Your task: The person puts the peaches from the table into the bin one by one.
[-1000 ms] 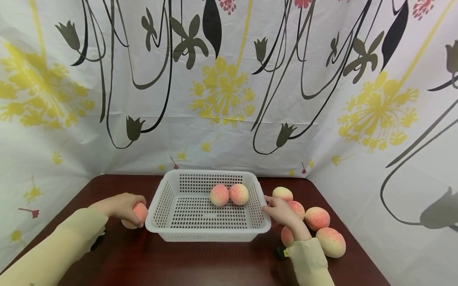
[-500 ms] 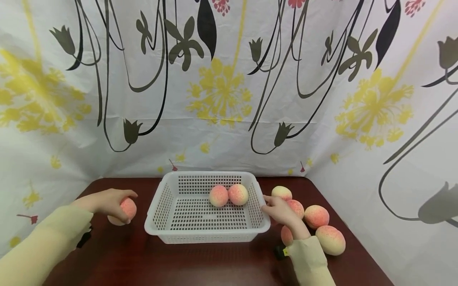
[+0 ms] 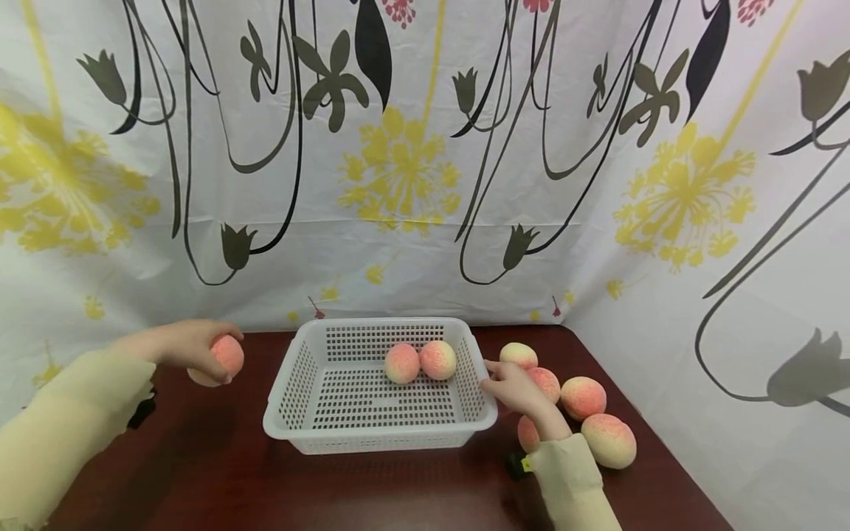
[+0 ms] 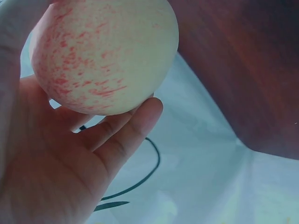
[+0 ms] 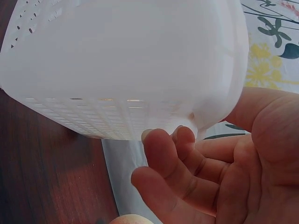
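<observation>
Held above the left part of the table, a pink-and-cream peach [image 3: 227, 355] is gripped between the thumb and fingers of my left hand [image 3: 182, 345]. The left wrist view shows this peach [image 4: 107, 56] large, with fingers curled beneath it. A white plastic basket [image 3: 381, 435] with perforated sides stands mid-table. Two peaches, one of them a pinker peach [image 3: 401, 363], lie inside it toward the right. My right hand [image 3: 521, 389] holds the basket's right rim; in the right wrist view its thumb passes behind the rim and its fingers curl at the outer wall.
Several more peaches lie to the right of the basket, around my right forearm, including a large peach [image 3: 609, 441] nearest the front. The dark red-brown table [image 3: 372, 494] meets a white floral cloth [image 3: 412, 273] at its back and sides.
My left hand has carried the peach left, away from the basket's left side, and then up. The right hand stays at the basket's rim. The head view has shifted slightly.
</observation>
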A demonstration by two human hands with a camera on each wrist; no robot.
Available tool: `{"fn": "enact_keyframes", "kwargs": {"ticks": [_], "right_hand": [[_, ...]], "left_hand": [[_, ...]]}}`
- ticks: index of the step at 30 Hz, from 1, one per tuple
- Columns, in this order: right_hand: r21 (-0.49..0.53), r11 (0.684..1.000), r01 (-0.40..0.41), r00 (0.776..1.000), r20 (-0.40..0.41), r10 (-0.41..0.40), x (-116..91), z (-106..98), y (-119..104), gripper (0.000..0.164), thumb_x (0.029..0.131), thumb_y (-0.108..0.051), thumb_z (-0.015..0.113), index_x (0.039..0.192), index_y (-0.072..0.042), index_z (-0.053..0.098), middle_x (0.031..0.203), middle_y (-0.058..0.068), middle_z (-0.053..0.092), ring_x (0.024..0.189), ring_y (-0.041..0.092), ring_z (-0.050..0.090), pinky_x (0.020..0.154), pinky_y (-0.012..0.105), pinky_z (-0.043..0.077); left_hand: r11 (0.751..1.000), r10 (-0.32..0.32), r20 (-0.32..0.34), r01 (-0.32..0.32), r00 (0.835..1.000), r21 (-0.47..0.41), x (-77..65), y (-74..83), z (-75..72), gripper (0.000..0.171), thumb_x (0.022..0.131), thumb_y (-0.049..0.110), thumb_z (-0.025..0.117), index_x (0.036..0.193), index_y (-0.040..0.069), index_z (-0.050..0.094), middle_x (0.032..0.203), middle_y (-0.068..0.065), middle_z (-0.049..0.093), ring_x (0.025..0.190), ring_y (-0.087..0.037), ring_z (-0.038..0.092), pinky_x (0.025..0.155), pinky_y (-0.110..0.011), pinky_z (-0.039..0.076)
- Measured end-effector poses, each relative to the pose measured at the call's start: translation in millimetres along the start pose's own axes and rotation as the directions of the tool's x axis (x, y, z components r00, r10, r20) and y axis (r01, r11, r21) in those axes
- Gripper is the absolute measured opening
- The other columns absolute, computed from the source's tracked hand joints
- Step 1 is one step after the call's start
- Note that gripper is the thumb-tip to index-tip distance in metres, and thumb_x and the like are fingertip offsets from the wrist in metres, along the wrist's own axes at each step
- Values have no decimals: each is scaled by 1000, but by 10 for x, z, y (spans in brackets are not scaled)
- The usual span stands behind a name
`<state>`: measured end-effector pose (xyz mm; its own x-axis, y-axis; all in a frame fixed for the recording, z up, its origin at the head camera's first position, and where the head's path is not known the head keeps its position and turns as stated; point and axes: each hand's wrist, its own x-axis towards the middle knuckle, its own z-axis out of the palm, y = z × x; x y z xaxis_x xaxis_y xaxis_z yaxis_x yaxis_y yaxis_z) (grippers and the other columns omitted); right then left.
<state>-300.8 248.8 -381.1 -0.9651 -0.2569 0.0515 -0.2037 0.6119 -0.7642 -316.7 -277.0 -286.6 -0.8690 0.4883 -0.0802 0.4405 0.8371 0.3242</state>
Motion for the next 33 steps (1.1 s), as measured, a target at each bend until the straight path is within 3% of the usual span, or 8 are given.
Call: {"fn": "enact_keyframes", "kwargs": {"ticks": [7, 10, 14, 17, 23, 33], "right_hand": [[37, 999, 1, 1000, 11, -2, -12, -15, -42, 50, 92, -5, 51, 140, 8, 45, 68, 6, 57, 45, 12, 36, 44, 24, 33], [30, 999, -19, 1000, 2, 19, -6, -23, -55, 52, 91, -5, 53, 140, 7, 45, 61, 3, 49, 43, 10, 28, 43, 24, 30], [20, 999, -24, 1000, -7, 25, 1, -24, -47, 52, 90, -6, 54, 140, 7, 45, 57, 1, 44, 42, 9, 26, 43, 24, 29], [22, 999, -34, 999, -2, 34, -8, -16, -36, 51, 91, -7, 55, 140, 6, 47, 58, 2, 46, 43, 10, 27, 43, 24, 30], [3, 1000, -17, 1000, -24, 17, -12, -4, -18, 52, 89, -6, 55, 139, 9, 45, 58, 2, 46, 43, 9, 26, 43, 24, 29], [10, 1000, -28, 999, -22, 28, -3, 10, -26, 52, 90, -7, 56, 139, 6, 46, 60, 3, 48, 43, 10, 27, 43, 25, 30]], "left_hand": [[998, 63, 13, -63, 998, -4, 136, 209, -187, 55, 62, 24, 83, 108, 6, 61, 88, 0, 59, 74, -15, 55, 63, -32, 48], [998, 63, 17, -63, 998, -17, 209, 316, -235, 70, 63, 24, 84, 123, 3, 56, 99, -5, 61, 80, -16, 56, 66, -33, 49], [999, 45, 32, -44, 998, -32, 298, 452, -266, 99, 64, 24, 84, 146, 2, 35, 116, -13, 58, 86, -18, 57, 69, -34, 49], [999, 23, 46, -21, 999, -38, 358, 541, -274, 105, 64, 24, 85, 150, 3, 28, 117, -14, 57, 85, -19, 57, 69, -35, 49], [1000, 0, 52, 0, 999, -15, 484, 689, -277, 93, 64, 22, 84, 139, -3, 35, 105, -10, 57, 82, -20, 54, 69, -35, 47], [998, 56, 50, -55, 997, -31, 771, 833, -189, 66, 66, 13, 79, 122, -3, 48, 99, -8, 58, 77, -19, 54, 63, -33, 48]]}}
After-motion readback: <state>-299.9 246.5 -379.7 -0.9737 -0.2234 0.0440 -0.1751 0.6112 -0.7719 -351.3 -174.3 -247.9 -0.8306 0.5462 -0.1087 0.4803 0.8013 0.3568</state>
